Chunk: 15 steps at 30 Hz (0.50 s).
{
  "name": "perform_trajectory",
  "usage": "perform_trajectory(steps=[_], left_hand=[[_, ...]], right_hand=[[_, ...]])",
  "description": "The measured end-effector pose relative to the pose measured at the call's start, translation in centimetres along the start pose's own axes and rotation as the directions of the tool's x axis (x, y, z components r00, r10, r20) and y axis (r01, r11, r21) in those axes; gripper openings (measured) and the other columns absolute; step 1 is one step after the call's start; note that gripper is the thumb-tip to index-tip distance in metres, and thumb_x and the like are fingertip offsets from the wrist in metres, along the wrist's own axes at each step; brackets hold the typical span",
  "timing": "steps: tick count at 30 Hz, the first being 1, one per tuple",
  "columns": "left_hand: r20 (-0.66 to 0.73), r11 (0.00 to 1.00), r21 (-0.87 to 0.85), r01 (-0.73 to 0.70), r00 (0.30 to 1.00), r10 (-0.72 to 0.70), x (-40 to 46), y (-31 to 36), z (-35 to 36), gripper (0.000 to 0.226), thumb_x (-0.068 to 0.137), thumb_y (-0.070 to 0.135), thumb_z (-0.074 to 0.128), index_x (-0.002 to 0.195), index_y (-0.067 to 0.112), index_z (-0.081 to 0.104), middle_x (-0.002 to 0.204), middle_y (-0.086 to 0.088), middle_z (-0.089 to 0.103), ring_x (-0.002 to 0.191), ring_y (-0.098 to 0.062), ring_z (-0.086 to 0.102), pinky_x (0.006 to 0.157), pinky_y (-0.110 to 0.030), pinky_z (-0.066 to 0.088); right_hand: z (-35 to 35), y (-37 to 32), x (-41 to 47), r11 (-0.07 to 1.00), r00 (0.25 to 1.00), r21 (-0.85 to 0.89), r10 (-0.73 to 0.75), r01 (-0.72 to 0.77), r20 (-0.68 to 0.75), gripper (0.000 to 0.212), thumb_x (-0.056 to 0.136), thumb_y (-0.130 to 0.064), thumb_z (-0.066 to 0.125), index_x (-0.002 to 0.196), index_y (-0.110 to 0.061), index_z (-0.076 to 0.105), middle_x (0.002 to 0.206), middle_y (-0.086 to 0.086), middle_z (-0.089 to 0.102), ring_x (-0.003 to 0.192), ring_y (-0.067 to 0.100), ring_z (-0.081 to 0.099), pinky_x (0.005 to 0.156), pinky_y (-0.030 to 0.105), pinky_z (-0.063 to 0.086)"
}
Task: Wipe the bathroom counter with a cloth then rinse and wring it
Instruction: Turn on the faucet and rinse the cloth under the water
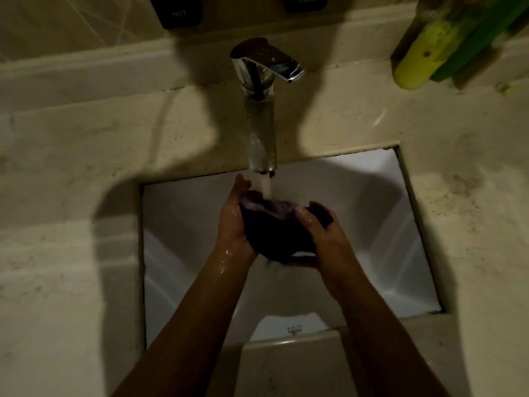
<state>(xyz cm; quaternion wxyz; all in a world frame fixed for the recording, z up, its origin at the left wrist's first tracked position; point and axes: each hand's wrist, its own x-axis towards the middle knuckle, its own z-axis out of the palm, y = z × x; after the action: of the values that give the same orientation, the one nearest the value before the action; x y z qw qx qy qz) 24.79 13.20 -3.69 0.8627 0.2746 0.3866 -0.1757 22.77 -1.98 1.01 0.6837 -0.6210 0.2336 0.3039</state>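
Observation:
A dark, wet cloth (279,227) is bunched between both hands over the white sink basin (183,224). My left hand (233,222) cups its left side, fingers reaching up toward the water. On the right side, my right hand (323,233) grips the cloth with its fingers curled over it. Water runs from the chrome tap (262,116) in a stream (265,186) onto the top of the cloth. Both wrists glisten with water. The light is dim.
The beige stone counter (71,173) surrounds the sink on all sides. A yellow-green bottle (420,58) stands at the back right by the wall. Two dark labels marked HOT (180,12) and COLD (306,1) sit on the tiled wall behind the tap.

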Motion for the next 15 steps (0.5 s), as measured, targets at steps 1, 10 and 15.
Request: perform_trajectory(steps=[1, 10, 15], left_hand=[[0.040, 0.996, -0.084, -0.018, 0.999, 0.021, -1.0, 0.6, 0.8, 0.078, 0.079, 0.054, 0.080, 0.137, 0.008, 0.054, 0.132, -0.023, 0.054, 0.123, -0.040, 0.056, 0.113, -0.058, 0.043], [-0.060, 0.966, 0.222, -0.130, 0.987, 0.147, -2.5, 0.7, 1.2, 0.034, 0.103, 0.036, 0.055, 0.108, 0.006, 0.070, 0.091, -0.012, 0.074, 0.084, -0.027, 0.073, 0.078, -0.035, 0.062], [-0.013, 0.965, 0.222, -0.142, 0.989, 0.149, -4.7, -0.7, 0.4, 0.043, 0.092, 0.053, 0.056, 0.106, 0.018, 0.077, 0.107, -0.005, 0.079, 0.103, -0.026, 0.073, 0.088, -0.038, 0.058]], right_hand=[[-0.6, 0.0, 0.2, 0.989, 0.993, 0.103, 0.098, -0.105, 0.069, 0.061, 0.080, -0.058, 0.064, 0.133, -0.028, 0.054, 0.125, 0.011, 0.067, 0.098, 0.032, 0.073, 0.073, 0.045, 0.062], [2.3, -0.1, 1.5, 0.830, 0.978, 0.521, 0.204, -0.200, 0.051, 0.068, 0.074, -0.062, 0.074, 0.128, -0.020, 0.068, 0.124, 0.012, 0.071, 0.113, 0.037, 0.068, 0.103, 0.055, 0.051], [2.3, -2.5, 2.0, 0.783, 0.983, 0.621, 0.134, -0.026, -0.128, 0.033, 0.081, -0.038, 0.076, 0.109, -0.021, 0.072, 0.108, 0.008, 0.073, 0.103, 0.033, 0.069, 0.087, 0.049, 0.059]])
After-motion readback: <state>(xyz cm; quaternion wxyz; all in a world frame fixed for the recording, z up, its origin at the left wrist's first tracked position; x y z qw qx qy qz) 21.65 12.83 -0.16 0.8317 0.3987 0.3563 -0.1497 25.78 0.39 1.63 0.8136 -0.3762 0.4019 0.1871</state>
